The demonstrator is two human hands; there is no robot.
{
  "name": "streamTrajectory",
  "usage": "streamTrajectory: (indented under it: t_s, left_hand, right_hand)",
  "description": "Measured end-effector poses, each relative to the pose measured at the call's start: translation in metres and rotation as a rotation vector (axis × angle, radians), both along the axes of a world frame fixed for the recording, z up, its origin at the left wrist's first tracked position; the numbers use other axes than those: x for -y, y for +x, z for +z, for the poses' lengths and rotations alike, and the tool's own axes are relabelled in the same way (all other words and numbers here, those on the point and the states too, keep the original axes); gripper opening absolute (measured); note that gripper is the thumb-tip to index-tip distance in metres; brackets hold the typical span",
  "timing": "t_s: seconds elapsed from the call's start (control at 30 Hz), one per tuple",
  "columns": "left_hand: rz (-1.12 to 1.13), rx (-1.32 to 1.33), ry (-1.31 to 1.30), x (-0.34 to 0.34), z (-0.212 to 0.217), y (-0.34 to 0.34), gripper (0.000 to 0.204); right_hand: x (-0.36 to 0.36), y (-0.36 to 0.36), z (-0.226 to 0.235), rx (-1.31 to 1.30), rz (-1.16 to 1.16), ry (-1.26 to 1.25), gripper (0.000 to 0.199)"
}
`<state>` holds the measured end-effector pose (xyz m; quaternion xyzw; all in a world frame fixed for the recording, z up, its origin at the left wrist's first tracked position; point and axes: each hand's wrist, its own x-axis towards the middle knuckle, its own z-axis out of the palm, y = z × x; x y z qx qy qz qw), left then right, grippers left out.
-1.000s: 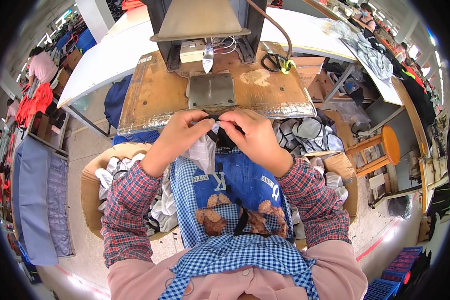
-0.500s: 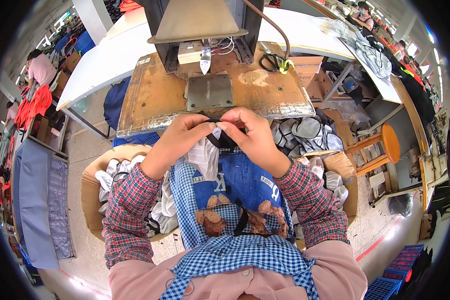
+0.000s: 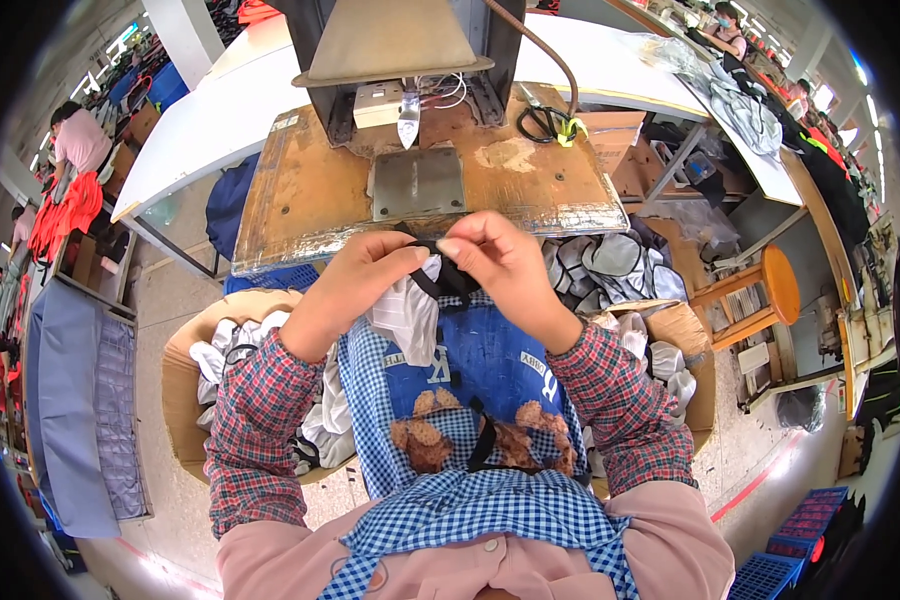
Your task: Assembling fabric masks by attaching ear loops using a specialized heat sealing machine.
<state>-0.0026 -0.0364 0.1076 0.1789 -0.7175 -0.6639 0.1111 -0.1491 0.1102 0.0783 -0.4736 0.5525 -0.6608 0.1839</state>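
Note:
In front of the near edge of a worn wooden work table, my left hand (image 3: 363, 278) and my right hand (image 3: 510, 272) are close together, each closed in a pinch. Between them they hold a black strap (image 3: 458, 281), thumbs and fingertips pressed on it. From the strap a white piece of cloth (image 3: 406, 312) hangs down below my left fingers, over a blue apron. Just beyond my fingertips lies a square metal plate (image 3: 419, 184) on the table (image 3: 305, 190). Above it a pointed metal part (image 3: 409, 122) of a machine points down.
Black-handled scissors (image 3: 540, 124) lie at the table's right rear. Cardboard boxes of white cloth pieces stand left (image 3: 185, 400) and right (image 3: 705, 385) of me. More black-edged pieces (image 3: 615, 268) are piled beneath the table's right side. A wooden stool (image 3: 778, 286) stands at right.
My right fingers have shifted slightly along the strap, and more black strap shows below them. My left hand stays almost where it was, with the cloth still hanging.

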Motion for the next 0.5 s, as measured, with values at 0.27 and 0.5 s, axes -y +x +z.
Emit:
streamTrajectory:
  t_s: [0.27, 0.5]
  left_hand:
    - [-0.006, 0.037, 0.019, 0.0, -0.002, 0.002, 0.028]
    - [-0.002, 0.01, 0.08, -0.002, 0.001, 0.004, 0.027]
  right_hand:
    - [0.002, -0.005, 0.0, 0.305, 0.047, -0.189, 0.016]
    - [-0.013, -0.01, -0.006, 0.217, 0.072, -0.005, 0.023]
